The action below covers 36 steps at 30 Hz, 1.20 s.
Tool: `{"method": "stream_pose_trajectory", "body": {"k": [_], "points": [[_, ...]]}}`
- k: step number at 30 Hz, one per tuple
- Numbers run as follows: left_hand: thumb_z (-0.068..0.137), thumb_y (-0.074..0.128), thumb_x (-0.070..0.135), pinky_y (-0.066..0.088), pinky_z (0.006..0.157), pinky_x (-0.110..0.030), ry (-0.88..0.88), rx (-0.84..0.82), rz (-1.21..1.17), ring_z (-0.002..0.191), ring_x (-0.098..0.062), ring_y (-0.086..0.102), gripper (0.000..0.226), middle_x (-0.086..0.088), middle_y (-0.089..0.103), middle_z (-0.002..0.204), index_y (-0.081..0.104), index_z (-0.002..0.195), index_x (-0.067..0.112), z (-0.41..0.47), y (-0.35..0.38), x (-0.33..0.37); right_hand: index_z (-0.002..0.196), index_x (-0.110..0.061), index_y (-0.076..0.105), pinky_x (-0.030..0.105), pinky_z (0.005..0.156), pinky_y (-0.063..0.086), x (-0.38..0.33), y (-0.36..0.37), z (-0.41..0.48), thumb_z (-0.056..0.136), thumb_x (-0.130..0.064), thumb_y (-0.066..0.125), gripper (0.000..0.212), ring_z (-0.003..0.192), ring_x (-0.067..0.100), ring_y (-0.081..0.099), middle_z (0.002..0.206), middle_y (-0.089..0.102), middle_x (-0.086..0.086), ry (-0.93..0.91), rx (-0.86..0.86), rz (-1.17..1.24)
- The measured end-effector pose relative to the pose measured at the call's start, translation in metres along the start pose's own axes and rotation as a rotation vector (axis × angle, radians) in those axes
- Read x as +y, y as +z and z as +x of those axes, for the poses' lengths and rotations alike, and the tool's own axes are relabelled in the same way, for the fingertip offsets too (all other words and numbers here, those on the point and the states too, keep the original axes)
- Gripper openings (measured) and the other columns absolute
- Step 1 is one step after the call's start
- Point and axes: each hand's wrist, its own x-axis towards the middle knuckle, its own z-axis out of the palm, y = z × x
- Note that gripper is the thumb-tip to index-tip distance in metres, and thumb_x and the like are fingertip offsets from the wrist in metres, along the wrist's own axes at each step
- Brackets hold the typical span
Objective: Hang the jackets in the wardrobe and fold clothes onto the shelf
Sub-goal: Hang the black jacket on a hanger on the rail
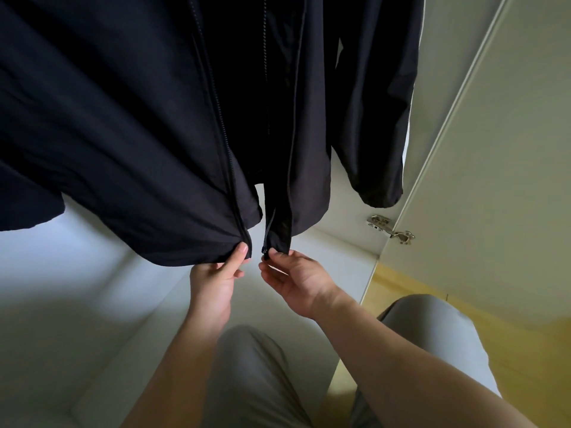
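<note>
Zip-up step: black thin nylon zip jacket (129,134), bottom ends not yet mated.
My left hand (216,273) pinches one hem corner and my right hand (296,279) pinches the slider end, just apart. The jacket hangs inside the white wardrobe (352,239). Next, probably: seat the pin, then pull up.

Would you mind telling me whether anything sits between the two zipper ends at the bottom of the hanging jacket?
Nothing visible does. The left hand pinches one zipper end at the hem of the jacket, the right hand pinches the other, and only a narrow open gap showing the pale wardrobe interior separates them.
</note>
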Motion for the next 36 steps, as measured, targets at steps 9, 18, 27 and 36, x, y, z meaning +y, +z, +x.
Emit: {"method": "stream_pose_trajectory", "body": {"k": [9,18,27,36], "points": [[0.075,0.080,0.043,0.052,0.095,-0.062,0.089,-0.132,0.102,0.091,-0.031,0.071,0.037,-0.010,0.075,0.095,0.074,0.089,0.010,-0.003,0.008,-0.004,0.110,0.002,0.066,0.030,0.075,0.060,0.003,0.000,-0.004,0.088,-0.001,0.074,0.024,0.072,0.021,0.069,0.086,0.071,0.013,0.006,0.007,-0.092],[0.081,0.075,0.015,0.047,0.102,-0.064,0.073,-0.235,-0.117,0.112,-0.047,0.065,0.042,-0.025,0.069,0.113,0.064,0.113,-0.010,-0.007,0.003,0.004,0.100,0.004,0.070,0.028,0.067,0.058,0.003,0.003,-0.004,0.083,-0.004,0.080,0.021,0.068,0.022,0.069,0.078,0.072,0.013,-0.069,0.095,-0.284],[0.091,0.073,0.016,0.046,0.106,-0.058,0.284,-0.182,0.117,0.116,-0.024,0.065,0.021,0.003,0.073,0.119,0.077,0.104,0.032,-0.002,0.006,0.009,0.094,0.002,0.071,0.026,0.062,0.056,0.001,0.010,0.000,0.086,-0.005,0.077,0.013,0.062,0.018,0.063,0.074,0.067,0.009,-0.081,0.120,-0.416],[0.079,0.080,0.026,0.046,0.107,-0.056,0.189,-0.129,-0.049,0.121,-0.031,0.063,0.042,-0.007,0.069,0.129,0.072,0.118,0.013,0.008,0.003,0.009,0.092,0.003,0.071,0.024,0.060,0.055,0.002,0.016,0.008,0.089,-0.008,0.073,0.010,0.057,0.015,0.056,0.069,0.060,0.007,-0.019,0.199,-0.580]]}}
